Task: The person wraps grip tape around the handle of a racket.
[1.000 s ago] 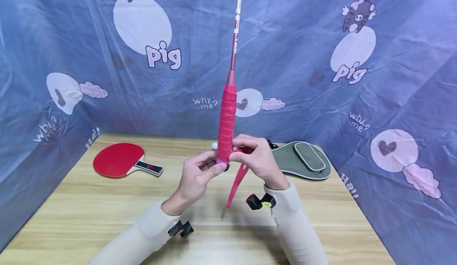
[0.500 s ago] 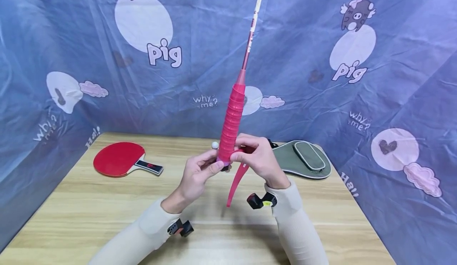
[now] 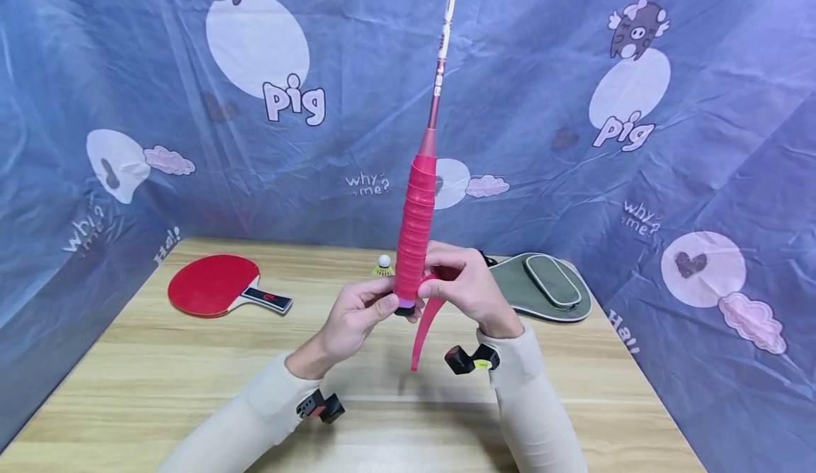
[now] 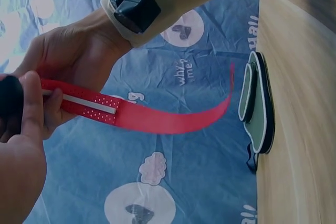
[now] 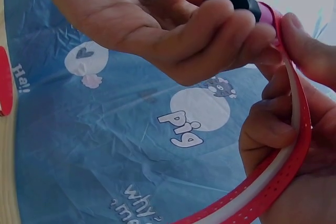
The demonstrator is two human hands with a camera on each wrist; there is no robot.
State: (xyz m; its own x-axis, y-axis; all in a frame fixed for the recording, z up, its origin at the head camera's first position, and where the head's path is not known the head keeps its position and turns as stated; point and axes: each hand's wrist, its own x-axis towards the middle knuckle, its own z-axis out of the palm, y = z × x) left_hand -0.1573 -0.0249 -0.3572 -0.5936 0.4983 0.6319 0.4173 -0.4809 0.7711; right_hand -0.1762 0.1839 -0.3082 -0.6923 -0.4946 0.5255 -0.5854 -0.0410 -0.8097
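Observation:
A badminton racket [image 3: 417,218] stands nearly upright before me in the head view, tilted slightly right, its head out of frame. Red grip tape is wound in overlapping turns round its handle. My left hand [image 3: 357,317] holds the handle's bottom end, where a purple band and black butt cap [image 5: 239,2] show. Close beside it, my right hand [image 3: 465,285] pinches the tape against the handle. From the right hand the loose tape tail [image 4: 163,121] hangs down; its inner side, seen in the right wrist view, is perforated with a pale strip along the middle.
On the wooden table [image 3: 159,388] a red table tennis bat [image 3: 213,285] lies at left. A shuttlecock [image 3: 384,264] stands behind my left hand, partly hidden. A green bat case [image 3: 542,289] lies at back right. Patterned blue cloth [image 3: 357,105] surrounds the table's back and sides.
The racket leaned right, then came back a little toward upright. Its shaft lettering has turned, and both hands shifted slightly right with the handle. More of the shuttlecock shows.

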